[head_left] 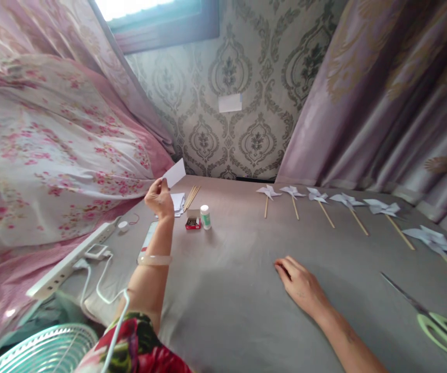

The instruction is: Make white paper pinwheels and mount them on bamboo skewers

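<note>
Raised near the far left of the table, my left hand (159, 199) pinches a white sheet of paper (174, 174) by its lower corner. Below and behind that hand lies a stack of white paper pieces (177, 203). My right hand (298, 282) rests on the grey tabletop with its fingers loosely curled in, and nothing shows in them. Several wooden sticks (192, 198) lie beside the stack. In front of them are a small open red box (193, 223) of small dark items and a white bottle (205, 217) with a green label.
White paper pinwheels on sticks (317, 195) line the back right of the table. Scissors with green handles (441, 326) lie at the right. A white power strip (71, 261) with plugged cables runs along the left edge, above a turquoise basket (48, 352).
</note>
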The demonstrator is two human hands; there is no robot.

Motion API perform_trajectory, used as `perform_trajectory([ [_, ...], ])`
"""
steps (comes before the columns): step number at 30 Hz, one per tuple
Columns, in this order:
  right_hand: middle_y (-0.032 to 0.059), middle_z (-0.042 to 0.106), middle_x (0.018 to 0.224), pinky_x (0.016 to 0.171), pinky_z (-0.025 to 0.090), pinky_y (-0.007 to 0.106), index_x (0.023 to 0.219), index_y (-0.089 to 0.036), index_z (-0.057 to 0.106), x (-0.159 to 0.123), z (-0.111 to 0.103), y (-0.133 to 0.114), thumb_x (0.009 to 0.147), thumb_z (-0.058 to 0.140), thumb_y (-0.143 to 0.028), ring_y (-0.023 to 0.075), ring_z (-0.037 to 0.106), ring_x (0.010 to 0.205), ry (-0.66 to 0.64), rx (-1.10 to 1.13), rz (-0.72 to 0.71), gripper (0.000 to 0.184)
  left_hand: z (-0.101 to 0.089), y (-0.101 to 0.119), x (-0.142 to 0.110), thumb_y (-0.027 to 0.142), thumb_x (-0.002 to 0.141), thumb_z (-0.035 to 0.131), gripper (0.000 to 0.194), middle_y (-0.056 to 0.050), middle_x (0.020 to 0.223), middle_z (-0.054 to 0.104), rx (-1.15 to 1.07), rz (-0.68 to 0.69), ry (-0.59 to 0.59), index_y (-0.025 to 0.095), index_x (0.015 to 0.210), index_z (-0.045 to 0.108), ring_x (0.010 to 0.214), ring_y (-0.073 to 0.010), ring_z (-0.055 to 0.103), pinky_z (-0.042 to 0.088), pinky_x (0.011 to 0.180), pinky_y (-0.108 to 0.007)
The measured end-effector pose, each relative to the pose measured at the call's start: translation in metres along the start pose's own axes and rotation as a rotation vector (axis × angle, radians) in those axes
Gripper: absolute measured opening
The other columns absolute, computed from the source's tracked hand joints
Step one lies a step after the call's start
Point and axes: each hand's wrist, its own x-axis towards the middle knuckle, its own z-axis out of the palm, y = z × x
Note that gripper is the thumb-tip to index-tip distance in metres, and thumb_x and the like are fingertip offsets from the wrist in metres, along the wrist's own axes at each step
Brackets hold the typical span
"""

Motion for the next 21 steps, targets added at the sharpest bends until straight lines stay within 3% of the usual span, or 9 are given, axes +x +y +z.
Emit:
perform_trajectory([
  [4, 0.0039, 0.066, 0.083, 0.068, 0.048, 0.028, 0.088, -0.022, 0.063, 0.001, -0.002, -0.001, 0.095, 0.036, -0.03, 0.0176, 0.065, 0.076, -0.004, 0.001, 0.0, 0.029, 0.001, 0.029, -0.047, 0.037, 0.078, 0.059, 0.026, 0.003, 0.056, 0.06, -0.246, -0.138, -0.078, 0.014, 0.087, 0.066, 0.046, -0.0083, 0.049, 0.04, 0.052, -0.022],
  [12, 0.0041, 0.064, 0.085, 0.072, 0.046, 0.028, 0.088, -0.019, 0.061, 0.003, -0.008, -0.005, 0.093, 0.04, -0.023, 0.0174, 0.062, 0.079, -0.057, 0.054, 0.029, 0.022, -0.001, 0.075, -0.137, 0.049, 0.081, 0.053, 0.032, -0.008, 0.092, 0.073, -0.442, -0.24, -0.502, 0.019, 0.083, 0.064, 0.071, -0.0148, 0.067, 0.046, 0.058, -0.026],
  [17, 0.0044, 0.063, 0.083, 0.072, 0.045, 0.028, 0.085, -0.019, 0.061, 0.006, -0.008, 0.0, 0.091, 0.042, -0.024, 0.0162, 0.06, 0.077, -0.036, 0.192, 0.078, 0.021, 0.005, 0.086, -0.182, 0.059, 0.083, 0.046, 0.048, -0.01, 0.093, 0.072, -0.633, -0.442, -0.761, 0.017, 0.085, 0.07, 0.075, -0.0169, 0.066, 0.049, 0.062, -0.028],
  [21, 0.0054, 0.066, 0.085, 0.072, 0.046, 0.028, 0.087, -0.018, 0.062, 0.009, -0.009, 0.003, 0.088, 0.047, -0.03, 0.0166, 0.061, 0.077, 0.079, 0.438, 0.202, 0.02, 0.009, 0.085, -0.213, 0.05, 0.073, 0.067, 0.037, -0.007, 0.086, 0.071, -0.634, -0.481, -0.831, 0.016, 0.086, 0.073, 0.073, -0.0147, 0.062, 0.049, 0.063, -0.025],
])
